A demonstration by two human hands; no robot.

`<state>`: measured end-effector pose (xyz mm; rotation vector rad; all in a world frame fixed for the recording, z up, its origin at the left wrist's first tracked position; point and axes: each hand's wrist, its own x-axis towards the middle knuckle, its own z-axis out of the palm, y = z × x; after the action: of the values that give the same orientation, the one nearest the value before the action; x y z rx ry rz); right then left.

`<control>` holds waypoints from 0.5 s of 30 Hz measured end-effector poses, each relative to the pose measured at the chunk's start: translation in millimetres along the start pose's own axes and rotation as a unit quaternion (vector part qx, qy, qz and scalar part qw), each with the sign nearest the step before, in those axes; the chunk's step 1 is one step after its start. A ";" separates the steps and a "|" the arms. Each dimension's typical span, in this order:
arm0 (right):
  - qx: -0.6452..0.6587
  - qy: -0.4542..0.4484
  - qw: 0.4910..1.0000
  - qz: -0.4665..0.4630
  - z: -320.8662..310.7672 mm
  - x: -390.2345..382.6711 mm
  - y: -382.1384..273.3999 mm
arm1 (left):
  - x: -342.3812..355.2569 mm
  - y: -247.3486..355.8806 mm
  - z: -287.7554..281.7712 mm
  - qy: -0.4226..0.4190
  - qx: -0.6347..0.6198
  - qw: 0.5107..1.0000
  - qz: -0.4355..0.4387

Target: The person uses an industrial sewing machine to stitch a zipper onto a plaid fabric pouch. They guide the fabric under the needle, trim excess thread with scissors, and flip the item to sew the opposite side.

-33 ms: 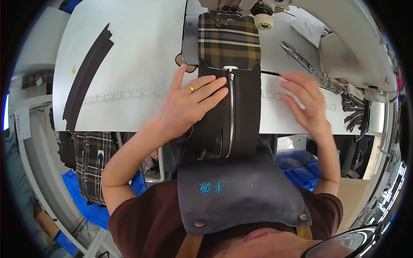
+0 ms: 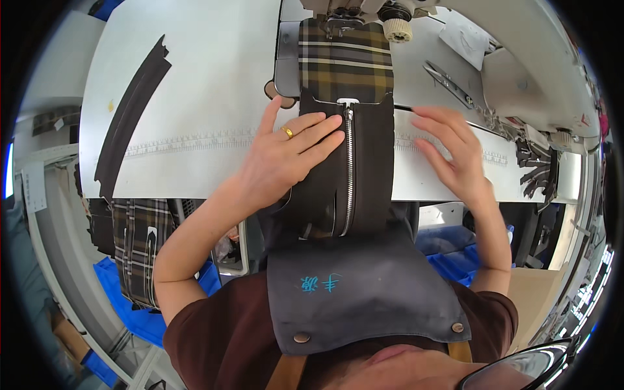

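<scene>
A dark fabric panel (image 2: 372,166) with a silver zipper (image 2: 350,166) down its length lies across the table's front edge. Beyond it, plaid fabric (image 2: 346,65) in brown, black and white runs under the sewing machine's head (image 2: 344,23). My left hand (image 2: 286,146), wearing a gold ring, rests with fingers spread on the panel's left part, fingertips beside the zipper. My right hand (image 2: 452,146) is held over the table just right of the panel, thumb and fingers curved and apart, with nothing in it.
On the left lies a dark curved strip (image 2: 133,117). Metal scissors (image 2: 448,83) rest at the right beside the machine, near dark scraps (image 2: 538,170). Ruler markings (image 2: 195,142) cross the table. Plaid pieces (image 2: 136,244) hang off its left front edge above a blue bin (image 2: 123,292).
My right hand has shifted slightly left, closer to the panel's right edge. My left hand and the fabric look the same.
</scene>
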<state>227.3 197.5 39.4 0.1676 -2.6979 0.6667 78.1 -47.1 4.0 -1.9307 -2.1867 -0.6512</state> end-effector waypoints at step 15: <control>-0.167 0.115 0.973 0.112 12.6 -1.6 67.8 | 4.3 -3.8 -2.6 0.020 -0.091 0.996 -0.018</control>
<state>211.5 251.5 -0.6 -0.2858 -2.5733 0.2614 73.3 -44.5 7.2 -1.9466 -2.2101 -0.9158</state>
